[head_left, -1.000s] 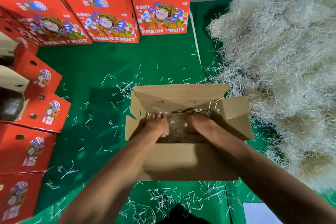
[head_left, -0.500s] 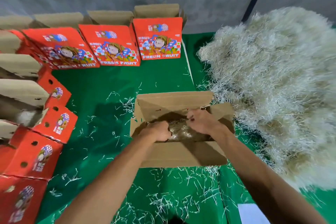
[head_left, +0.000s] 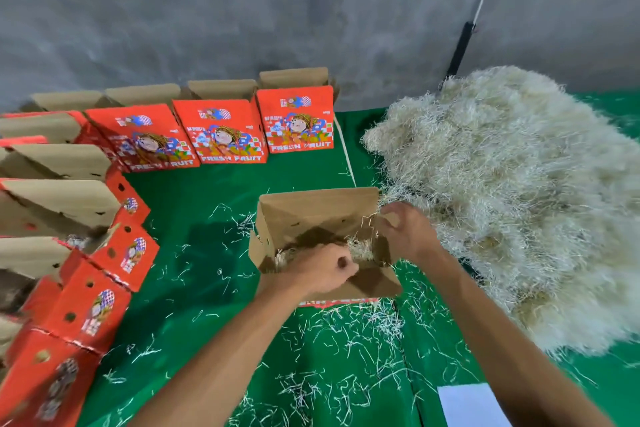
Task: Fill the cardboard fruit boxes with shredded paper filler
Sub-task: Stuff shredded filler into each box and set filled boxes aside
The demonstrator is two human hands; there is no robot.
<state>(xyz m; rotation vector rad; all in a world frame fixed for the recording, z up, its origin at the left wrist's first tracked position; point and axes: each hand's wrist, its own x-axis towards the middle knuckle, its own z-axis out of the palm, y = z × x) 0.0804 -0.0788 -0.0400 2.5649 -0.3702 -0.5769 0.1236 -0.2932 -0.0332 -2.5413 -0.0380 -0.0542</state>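
An open brown cardboard fruit box (head_left: 311,208) stands on the green cloth at the centre, flaps spread. A thin layer of pale shredded paper (head_left: 360,248) lies in its bottom. My left hand (head_left: 322,270) is curled at the box's near rim and seems to grip it. At the box's right side, my right hand (head_left: 405,232) has its fingers curled round the side flap, with a few strands beside them. The big heap of shredded paper (head_left: 512,201) lies just right of the box.
Red "FRESH FRUIT" boxes stand in a row at the back (head_left: 221,135) and in a column down the left (head_left: 86,305), lids open. Loose strands (head_left: 346,340) litter the green cloth (head_left: 194,204). A white sheet (head_left: 467,406) lies at the near right. A grey wall rises behind.
Both hands have come up from pressing the filler down inside the box. The right hand moved to the right flap, the left to the near rim. My view has tilted upward.
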